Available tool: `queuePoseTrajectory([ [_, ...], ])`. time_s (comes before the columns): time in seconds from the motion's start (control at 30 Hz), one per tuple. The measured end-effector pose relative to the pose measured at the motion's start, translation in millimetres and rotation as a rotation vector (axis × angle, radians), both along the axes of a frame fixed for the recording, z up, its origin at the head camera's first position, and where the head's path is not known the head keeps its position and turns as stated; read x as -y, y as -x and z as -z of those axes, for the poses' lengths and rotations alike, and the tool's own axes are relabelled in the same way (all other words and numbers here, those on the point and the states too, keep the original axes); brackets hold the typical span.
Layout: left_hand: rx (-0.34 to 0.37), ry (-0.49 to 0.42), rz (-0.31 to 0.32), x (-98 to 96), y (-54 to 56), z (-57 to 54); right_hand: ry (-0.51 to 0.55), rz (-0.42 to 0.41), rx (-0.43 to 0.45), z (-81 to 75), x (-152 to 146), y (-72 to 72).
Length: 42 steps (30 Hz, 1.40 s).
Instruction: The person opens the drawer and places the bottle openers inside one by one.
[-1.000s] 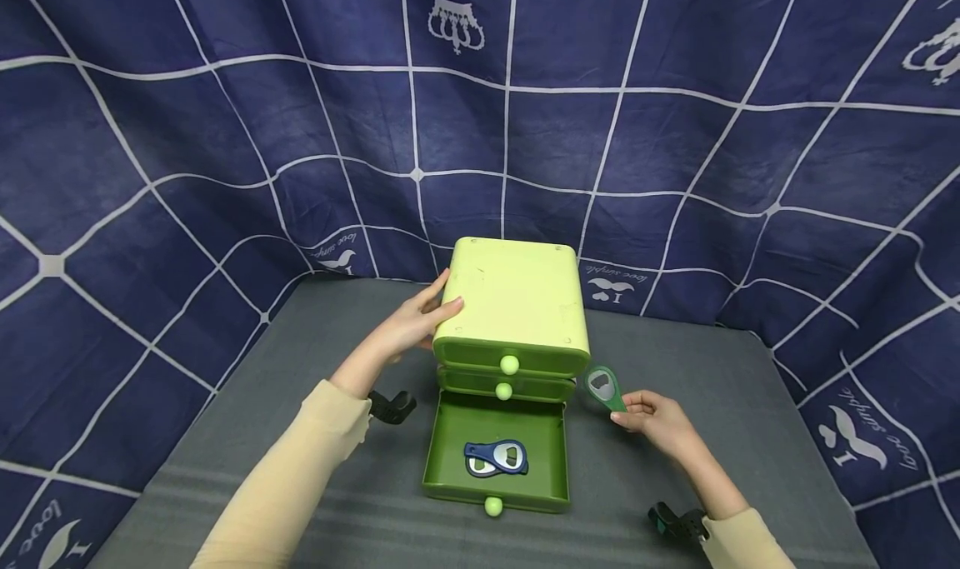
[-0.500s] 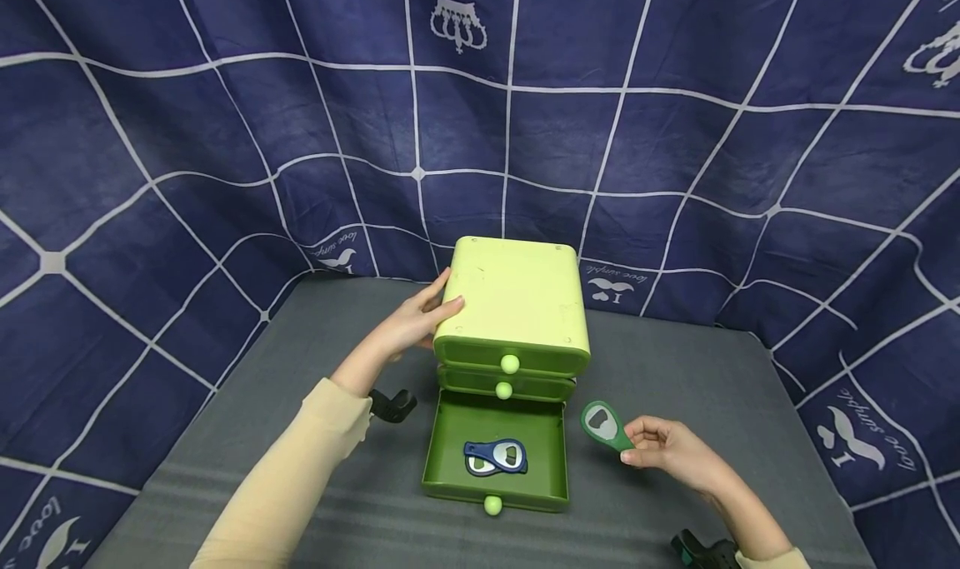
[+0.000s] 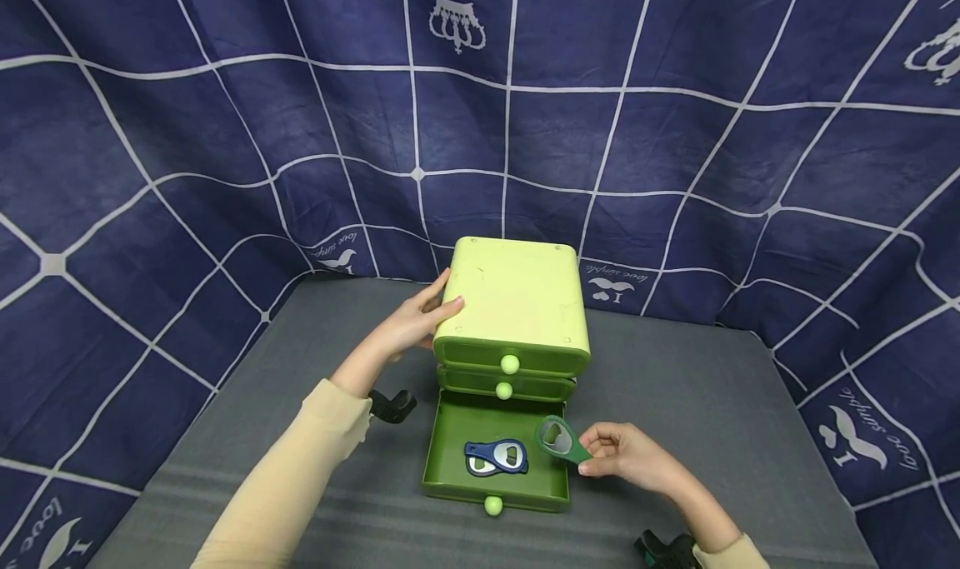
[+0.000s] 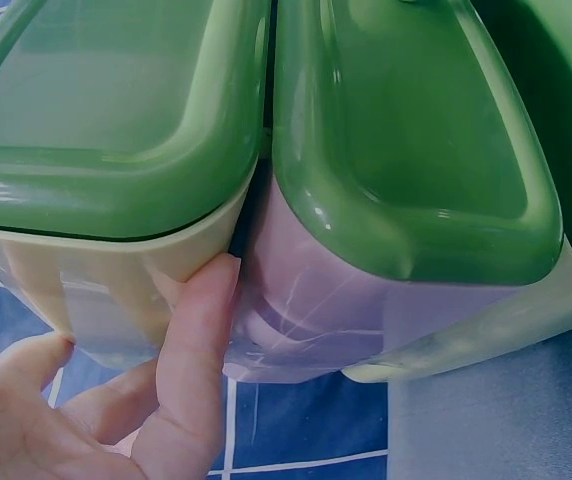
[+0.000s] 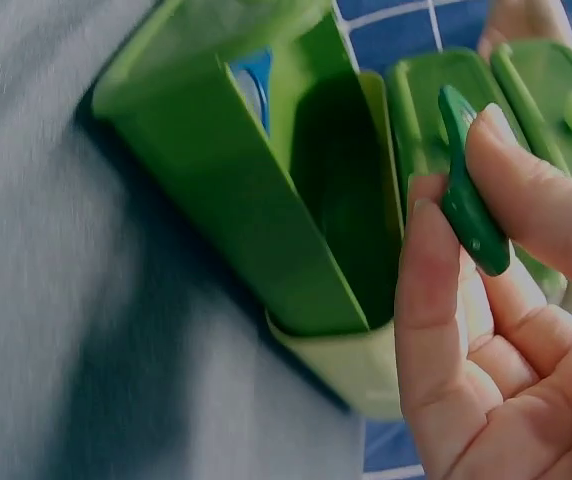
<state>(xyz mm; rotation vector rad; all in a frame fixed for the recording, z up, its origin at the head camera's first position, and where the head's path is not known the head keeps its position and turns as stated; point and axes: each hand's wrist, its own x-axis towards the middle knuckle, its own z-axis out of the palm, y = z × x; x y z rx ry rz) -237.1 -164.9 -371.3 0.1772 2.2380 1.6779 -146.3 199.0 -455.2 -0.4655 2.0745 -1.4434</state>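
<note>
A small chest of drawers (image 3: 513, 294) with a pale yellow-green top has its bottom drawer (image 3: 453, 419) pulled out. Two blue-edged bottle openers (image 3: 487, 451) lie overlapping inside that drawer. My left hand (image 3: 408, 323) rests on the chest's left side, thumb along the top edge and fingers against the side wall. With thumb and fingers, my right hand (image 3: 630, 459) pinches a green bottle opener (image 3: 574, 453) by its narrow end. Its round head is over the drawer's right part. In the right wrist view, the green opener (image 5: 473, 205) shows edge-on between thumb and fingertips.
Two upper drawers with round knobs (image 3: 509, 364) are pushed in. The chest stands on a grey cloth surface (image 3: 360, 502). A navy curtain (image 3: 562, 136) with white grid lines hangs behind and around the sides.
My right hand first drew back toward me with the green bottle opener, then moved left, bringing its head over the open drawer. The left hand and the chest have stayed put.
</note>
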Motion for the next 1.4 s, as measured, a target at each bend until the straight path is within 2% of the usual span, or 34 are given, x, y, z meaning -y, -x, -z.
queuePoseTrajectory([
  [0.7, 0.002, -0.011, 0.003, 0.0, -2.5, 0.8, -0.158, 0.009, -0.186, 15.7, 76, 12.5],
  [0.97, 0.008, -0.018, -0.007, -0.6, -2.0, 0.9, -0.222, 0.042, -0.235, 24.8, 88, 15.7],
  [1.23, -0.003, -0.022, 0.002, -0.7, -2.6, 0.4, -0.297, 0.092, -0.225, 34.8, 96, 17.0],
  [1.4, -0.002, -0.023, 0.000, -0.8, -2.6, 0.6, -0.326, 0.100, -0.294, 38.3, 101, 16.2],
])
